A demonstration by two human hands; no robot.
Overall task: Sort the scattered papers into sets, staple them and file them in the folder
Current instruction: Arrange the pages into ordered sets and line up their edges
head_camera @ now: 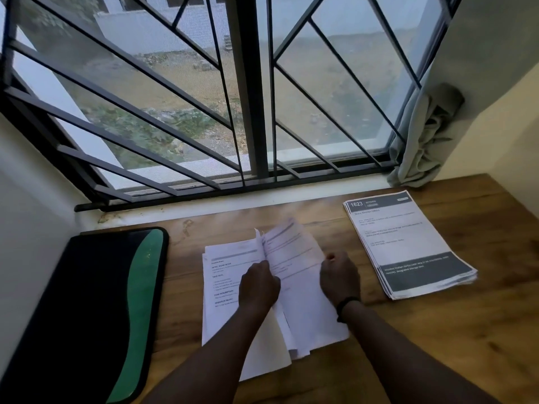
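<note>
We look down from head height at a wooden table [437,345] set against a barred window [253,91]. Two bare forearms reach forward from the bottom edge, and both hands sit close together over a loose pile of papers [230,287] in the middle of the table.

The left hand [258,284] has its fingers curled around the edge of a few sheets [294,258], holding them lifted and bent up away from the pile beneath. The raised sheets are blurred, so we cannot read them. The right hand [339,278] is just beside it, fingers curled in with the thumb tip showing on top; it rests at the right edge of the same sheets, but we cannot tell whether it actually grips the paper. A dark band [345,304] circles the right wrist.

Under and to the left of the left hand, the pile shows a printed page with short headings and lines of small text. The lower sheets fan out unevenly toward us beneath the forearms.

To the right of the right hand, apart from the pile, lies a neater stack of papers [408,246], its top page carrying the number 1623 in a dark header and a dark strip near its bottom.

Well to the left of the left hand lies a closed black and green folder [87,310], flat on the table. Beyond the right hand, a bunched grey curtain [423,141] hangs in the window's corner.
</note>
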